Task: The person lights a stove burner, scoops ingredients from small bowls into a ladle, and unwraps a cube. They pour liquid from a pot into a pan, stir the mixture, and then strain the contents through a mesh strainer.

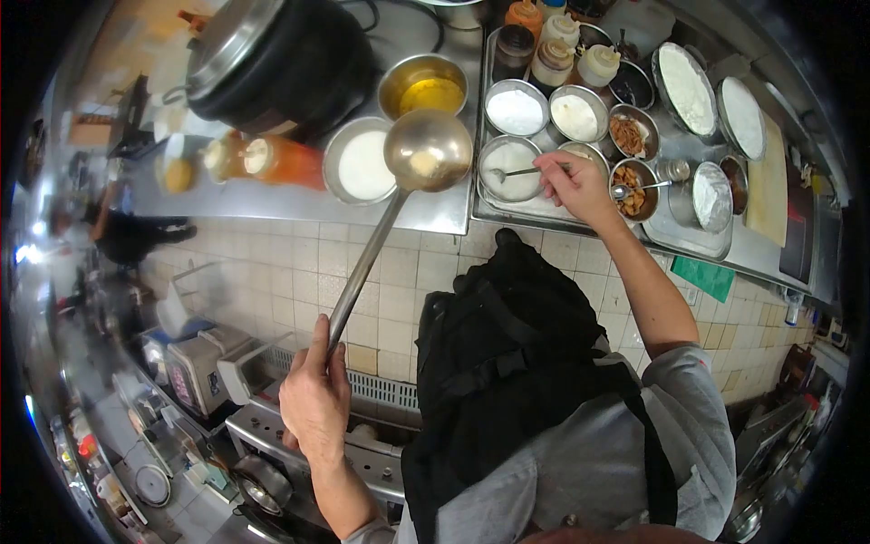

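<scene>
My left hand [315, 392] is closed round the long handle of a metal ladle [367, 249]. The ladle's bowl is held level near the counter edge, overlapping a bowl of white contents [361, 165]; a small pale heap [426, 163] lies inside it. With my right hand [573, 184] I pinch the handle of a small spoon [521, 171]. Its tip is in or just over a metal bowl of white granular stuff [507, 186]. Behind the ladle stands a metal bowl of yellow liquid [433, 93].
A large black pot with a metal lid [281, 68] stands at the back left, with orange-red bottles [285, 163] before it. Squeeze bottles [553, 62] and bowls of white powder [517, 109] crowd the tray. A bowl of brown pieces [632, 201] holds another spoon.
</scene>
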Tool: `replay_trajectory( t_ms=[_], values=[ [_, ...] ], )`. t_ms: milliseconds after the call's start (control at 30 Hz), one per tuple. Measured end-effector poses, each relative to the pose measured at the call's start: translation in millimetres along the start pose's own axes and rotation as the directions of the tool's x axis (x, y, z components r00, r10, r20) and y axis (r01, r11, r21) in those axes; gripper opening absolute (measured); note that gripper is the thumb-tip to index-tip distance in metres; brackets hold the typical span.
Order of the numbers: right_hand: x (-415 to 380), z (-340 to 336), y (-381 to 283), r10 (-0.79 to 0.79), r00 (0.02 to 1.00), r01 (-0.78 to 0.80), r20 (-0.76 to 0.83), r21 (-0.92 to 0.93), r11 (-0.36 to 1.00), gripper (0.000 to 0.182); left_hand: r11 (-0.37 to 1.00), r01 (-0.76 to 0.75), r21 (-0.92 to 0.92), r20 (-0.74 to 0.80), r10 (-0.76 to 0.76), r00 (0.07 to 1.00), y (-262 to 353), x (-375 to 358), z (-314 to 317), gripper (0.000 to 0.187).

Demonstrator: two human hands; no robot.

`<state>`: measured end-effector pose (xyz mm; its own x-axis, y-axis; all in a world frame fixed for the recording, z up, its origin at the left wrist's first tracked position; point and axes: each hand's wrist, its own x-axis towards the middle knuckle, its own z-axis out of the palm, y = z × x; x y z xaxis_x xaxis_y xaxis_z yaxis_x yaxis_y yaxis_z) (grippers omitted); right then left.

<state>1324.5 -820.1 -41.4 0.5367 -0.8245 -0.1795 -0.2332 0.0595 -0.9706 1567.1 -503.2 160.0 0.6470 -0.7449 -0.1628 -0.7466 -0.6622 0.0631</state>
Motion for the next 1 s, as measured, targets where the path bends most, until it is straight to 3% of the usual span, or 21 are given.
replay_trajectory(
  t_ms=[100, 200, 533, 633, 700, 733, 767, 800, 833, 867, 900, 933, 1000],
  values=[
    [0.9, -11.2, 4.4, 0.065, 0.995, -0.055, -0.075, 0.129, 0.99, 0.019, 1.0, 0.004, -0.001, -0.014, -0.004, 1.0, 1.3, -0.6, -1.6, 0.044],
    [-3.8, -22.6, -6.0, 0.188, 0.974, -0.12, -0.131, 0.405, 0.906, 0.019, 1.0, -0.013, -0.008, -0.017, 0.013, 1.0, 1.4, 0.0, -2.2, 0.044],
    [-5.1, -30.5, -39.5, 0.093, 0.971, 0.019, -0.221, 0.458, 0.889, 0.021, 0.999, -0.021, -0.024, 0.036, 0.022, 0.999, 7.3, 5.3, -6.0, 0.043],
    [-2.3, -12.5, -47.7, -0.005, 0.983, 0.077, -0.182, 0.39, 0.918, 0.022, 0.999, -0.015, -0.043, 0.045, 0.017, 0.999, 9.2, 5.5, -5.1, 0.042],
    [-8.0, 4.6, -56.7, -0.068, 0.997, 0.073, -0.038, 0.162, 0.984, 0.022, 0.997, -0.028, -0.065, 0.035, 0.03, 0.999, 11.2, 6.1, -4.0, 0.041],
    [-14.0, 9.5, -62.1, -0.215, 0.975, 0.213, 0.05, 0.044, 0.976, 0.022, 0.997, -0.02, -0.068, 0.042, 0.023, 0.999, 12.8, 7.1, -3.4, 0.041],
    [-13.7, 9.0, -64.7, -0.215, 0.975, 0.214, 0.047, 0.041, 0.976, 0.022, 0.998, -0.01, -0.069, 0.052, 0.014, 0.999, 13.5, 7.7, -3.3, 0.04],
    [-13.3, 9.0, -66.3, -0.452, 0.89, 0.456, 0.065, -0.165, 0.874, 0.022, 0.998, -0.012, -0.07, 0.052, 0.015, 0.999, 12.9, 8.0, -2.1, 0.04],
    [-12.1, 9.0, -67.0, -0.65, 0.748, 0.649, 0.134, -0.352, 0.674, 0.022, 0.998, -0.012, -0.067, 0.052, 0.015, 0.999, 11.6, 8.2, 0.1, 0.041],
    [-9.0, 5.7, -64.3, -0.649, 0.749, 0.649, 0.135, -0.351, 0.675, 0.022, 0.998, -0.011, -0.064, 0.054, 0.014, 0.998, 10.5, 8.8, 1.2, 0.041],
    [-3.5, -2.0, -58.1, -0.475, 0.878, 0.463, -0.049, -0.16, 0.872, 0.022, 0.998, -0.009, -0.065, 0.055, 0.012, 0.998, 10.3, 9.1, 1.1, 0.041],
    [2.9, -9.4, -51.3, -0.233, 0.956, 0.25, -0.179, 0.076, 0.965, 0.021, 0.999, -0.007, -0.051, 0.047, 0.009, 0.999, 10.3, 8.9, 1.2, 0.041],
    [23.9, -24.0, -36.7, -0.201, 0.958, 0.221, -0.207, 0.078, 0.972, 0.021, 0.999, -0.006, -0.039, 0.046, 0.008, 0.999, 11.4, 8.3, 1.9, 0.04]
  ],
)
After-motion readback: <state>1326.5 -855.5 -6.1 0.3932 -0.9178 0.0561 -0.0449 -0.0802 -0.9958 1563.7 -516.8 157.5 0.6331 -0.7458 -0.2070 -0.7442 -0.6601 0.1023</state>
